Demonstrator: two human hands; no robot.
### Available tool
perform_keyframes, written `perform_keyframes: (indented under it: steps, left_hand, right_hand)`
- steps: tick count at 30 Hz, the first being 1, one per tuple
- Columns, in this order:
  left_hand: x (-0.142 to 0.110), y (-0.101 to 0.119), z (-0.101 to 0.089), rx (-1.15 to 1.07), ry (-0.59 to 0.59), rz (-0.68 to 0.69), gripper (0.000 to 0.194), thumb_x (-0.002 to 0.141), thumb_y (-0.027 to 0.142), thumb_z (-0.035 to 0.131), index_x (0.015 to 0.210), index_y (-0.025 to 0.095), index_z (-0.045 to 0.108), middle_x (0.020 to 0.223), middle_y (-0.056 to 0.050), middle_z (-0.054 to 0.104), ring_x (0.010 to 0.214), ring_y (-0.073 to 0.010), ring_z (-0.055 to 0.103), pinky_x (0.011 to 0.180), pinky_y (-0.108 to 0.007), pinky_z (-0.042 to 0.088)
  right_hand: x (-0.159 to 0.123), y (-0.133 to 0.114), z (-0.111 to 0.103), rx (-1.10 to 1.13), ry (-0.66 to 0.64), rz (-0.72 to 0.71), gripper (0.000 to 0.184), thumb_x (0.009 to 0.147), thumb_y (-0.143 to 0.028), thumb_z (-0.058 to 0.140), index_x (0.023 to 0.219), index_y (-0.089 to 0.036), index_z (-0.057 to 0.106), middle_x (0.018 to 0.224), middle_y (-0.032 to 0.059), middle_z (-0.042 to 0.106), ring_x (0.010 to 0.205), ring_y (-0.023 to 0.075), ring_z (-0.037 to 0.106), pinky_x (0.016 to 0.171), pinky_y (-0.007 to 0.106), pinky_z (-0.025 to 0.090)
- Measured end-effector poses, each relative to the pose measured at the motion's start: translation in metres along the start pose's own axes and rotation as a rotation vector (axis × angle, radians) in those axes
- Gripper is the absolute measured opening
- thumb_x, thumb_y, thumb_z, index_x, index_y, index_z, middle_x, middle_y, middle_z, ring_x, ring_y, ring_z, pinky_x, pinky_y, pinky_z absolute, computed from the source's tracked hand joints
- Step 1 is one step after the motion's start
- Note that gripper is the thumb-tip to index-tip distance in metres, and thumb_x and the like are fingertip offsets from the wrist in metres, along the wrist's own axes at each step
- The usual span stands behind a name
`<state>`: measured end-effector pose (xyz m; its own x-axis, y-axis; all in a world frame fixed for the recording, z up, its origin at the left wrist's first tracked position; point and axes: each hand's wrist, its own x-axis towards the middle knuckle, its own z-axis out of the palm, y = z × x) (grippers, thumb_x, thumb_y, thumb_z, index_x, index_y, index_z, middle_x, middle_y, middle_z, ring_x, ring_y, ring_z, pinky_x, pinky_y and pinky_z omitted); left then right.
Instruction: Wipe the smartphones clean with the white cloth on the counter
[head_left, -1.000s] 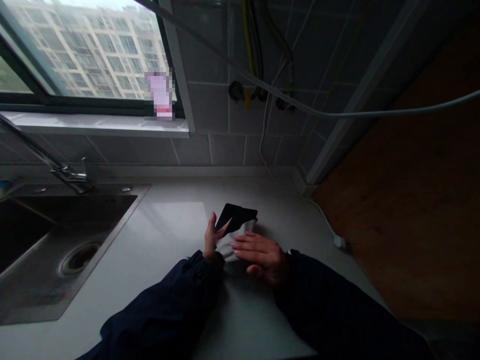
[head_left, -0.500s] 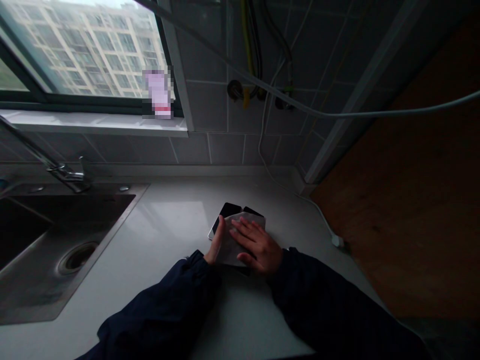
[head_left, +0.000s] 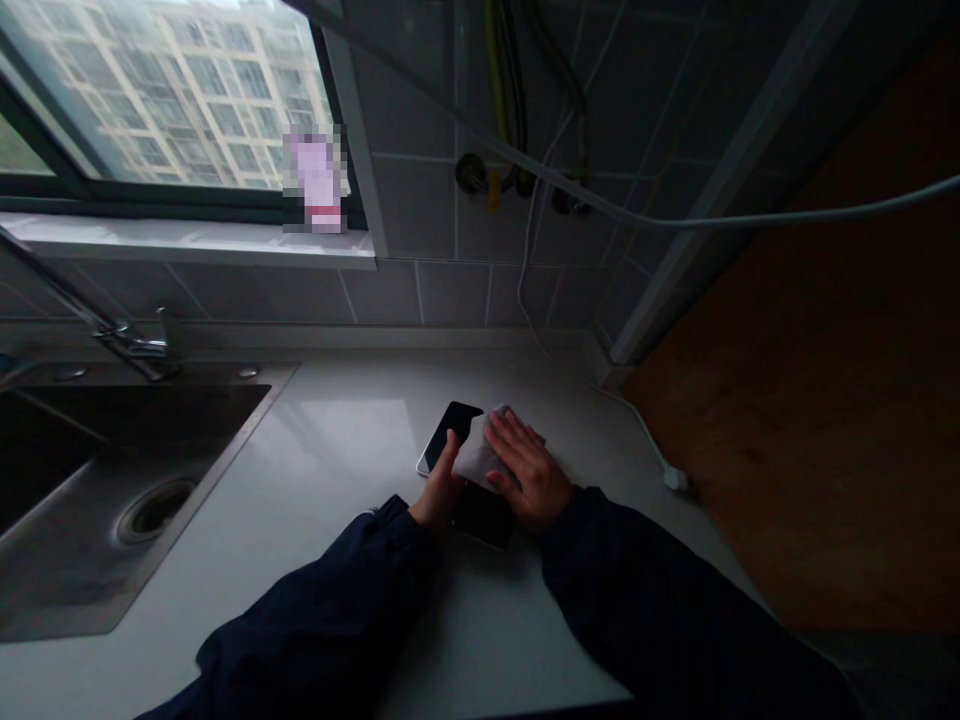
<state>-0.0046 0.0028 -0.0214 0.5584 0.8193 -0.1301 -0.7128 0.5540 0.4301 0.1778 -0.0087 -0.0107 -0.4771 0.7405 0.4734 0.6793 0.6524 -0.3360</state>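
A dark-screened phone point(head_left: 484, 515) is in my left hand point(head_left: 437, 492), closed at its left edge. The thumb points up and the other fingers are hidden. Over the upper part of this phone lies a crumpled pale grey cloth point(head_left: 476, 455). My right hand point(head_left: 529, 475) is open, its stretched fingers pressed flat on the cloth. Just behind, to the left, a second phone point(head_left: 448, 432) with a black screen and light edge rests on the counter, partly covered by the cloth and my left thumb.
The white counter point(head_left: 337, 480) carries everything. To the left are a steel sink point(head_left: 225, 490) and a chrome faucet point(head_left: 142, 345). A white cable point(head_left: 630, 410) runs to a plug point(head_left: 675, 480) at right, beside a brown wooden panel point(head_left: 810, 420). Another cable point(head_left: 720, 222) hangs across above.
The cloth has slid up and bunched together under my right hand, uncovering the lower part of the held phone. My right hand has shifted slightly right; my left hand has hardly moved.
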Motion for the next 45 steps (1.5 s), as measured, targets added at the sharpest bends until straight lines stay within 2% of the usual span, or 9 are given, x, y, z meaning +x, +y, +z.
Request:
perform_keyframes:
  steps: [5, 8, 12, 15, 21, 32, 36, 40, 45]
  left_hand:
    - [-0.007, 0.006, 0.011, 0.032, 0.138, -0.109, 0.072, 0.099, 0.064, 0.040, 0.145, 0.011, 0.057, 0.126, -0.018, 0.073, 0.124, -0.0335, 0.066, 0.113, -0.044, 0.043]
    - [-0.009, 0.009, 0.016, 0.021, 0.143, -0.128, 0.074, 0.099, 0.066, 0.037, 0.146, 0.012, 0.056, 0.125, -0.018, 0.073, 0.121, -0.0341, 0.067, 0.111, -0.046, 0.044]
    - [-0.007, 0.006, 0.017, 0.035, 0.147, -0.143, 0.074, 0.101, 0.065, 0.031, 0.148, 0.012, 0.053, 0.127, -0.018, 0.072, 0.125, -0.0334, 0.065, 0.114, -0.045, 0.041]
    - [-0.005, 0.001, 0.013, 0.058, 0.095, -0.046, 0.071, 0.102, 0.061, 0.036, 0.150, 0.012, 0.052, 0.130, -0.016, 0.071, 0.131, -0.0313, 0.061, 0.117, -0.041, 0.037]
    - [-0.004, 0.001, 0.007, 0.048, -0.022, -0.122, 0.080, 0.095, 0.071, 0.042, 0.148, 0.012, 0.054, 0.134, -0.018, 0.069, 0.135, -0.0359, 0.056, 0.118, -0.043, 0.035]
    - [-0.009, 0.007, 0.029, 0.097, 0.027, 0.082, 0.065, 0.100, 0.057, 0.047, 0.156, 0.023, 0.045, 0.141, -0.011, 0.066, 0.129, -0.0300, 0.062, 0.117, -0.041, 0.037]
    - [-0.009, 0.014, 0.030, 0.042, 0.089, 0.045, 0.068, 0.101, 0.060, 0.040, 0.155, 0.018, 0.046, 0.135, -0.014, 0.068, 0.121, -0.0322, 0.067, 0.111, -0.044, 0.045]
    - [-0.007, 0.019, 0.030, -0.026, 0.162, 0.063, 0.071, 0.103, 0.060, 0.031, 0.154, 0.014, 0.046, 0.127, -0.016, 0.072, 0.115, -0.0334, 0.070, 0.105, -0.045, 0.051]
    - [-0.007, 0.019, 0.022, -0.060, 0.079, 0.115, 0.073, 0.102, 0.061, 0.033, 0.157, 0.015, 0.041, 0.131, -0.016, 0.071, 0.118, -0.0321, 0.068, 0.107, -0.043, 0.049]
  right_hand:
    - [-0.002, -0.005, -0.002, 0.154, -0.073, -0.202, 0.067, 0.104, -0.062, 0.038, 0.151, -0.016, 0.051, 0.157, 0.0142, 0.049, 0.154, 0.0305, 0.033, 0.123, 0.059, 0.030]
    - [-0.002, -0.011, -0.005, 0.205, -0.099, -0.241, 0.070, 0.100, -0.066, 0.043, 0.148, -0.016, 0.055, 0.153, 0.0148, 0.053, 0.152, 0.0310, 0.037, 0.123, 0.059, 0.031]
    - [0.000, -0.010, -0.007, 0.154, -0.075, -0.172, 0.061, 0.106, -0.056, 0.038, 0.148, -0.015, 0.054, 0.155, 0.0149, 0.051, 0.152, 0.0295, 0.037, 0.122, 0.058, 0.032]
    - [0.002, -0.003, -0.006, 0.058, -0.024, -0.058, 0.060, 0.108, -0.050, 0.036, 0.155, -0.014, 0.045, 0.162, 0.0151, 0.039, 0.155, 0.0305, 0.028, 0.122, 0.060, 0.032]
    - [0.003, 0.003, -0.004, -0.010, 0.048, 0.050, 0.063, 0.107, -0.052, 0.035, 0.160, -0.019, 0.034, 0.166, 0.0126, 0.032, 0.158, 0.0301, 0.022, 0.123, 0.062, 0.029]
    - [0.005, -0.001, -0.011, 0.089, 0.042, 0.048, 0.058, 0.108, -0.054, 0.031, 0.146, -0.018, 0.057, 0.155, 0.0144, 0.050, 0.151, 0.0320, 0.038, 0.119, 0.066, 0.033]
    - [0.004, -0.004, -0.016, 0.157, 0.052, -0.039, 0.048, 0.107, -0.050, 0.039, 0.137, -0.023, 0.066, 0.146, 0.0131, 0.060, 0.145, 0.0306, 0.047, 0.119, 0.066, 0.030]
    - [0.003, -0.009, -0.016, 0.331, 0.066, -0.100, 0.043, 0.102, -0.052, 0.049, 0.123, -0.024, 0.074, 0.135, 0.0116, 0.070, 0.140, 0.0293, 0.055, 0.119, 0.060, 0.034]
    - [0.002, -0.014, -0.017, 0.466, 0.055, -0.107, 0.038, 0.101, -0.050, 0.052, 0.110, -0.025, 0.078, 0.122, 0.0086, 0.077, 0.131, 0.0281, 0.063, 0.120, 0.058, 0.033]
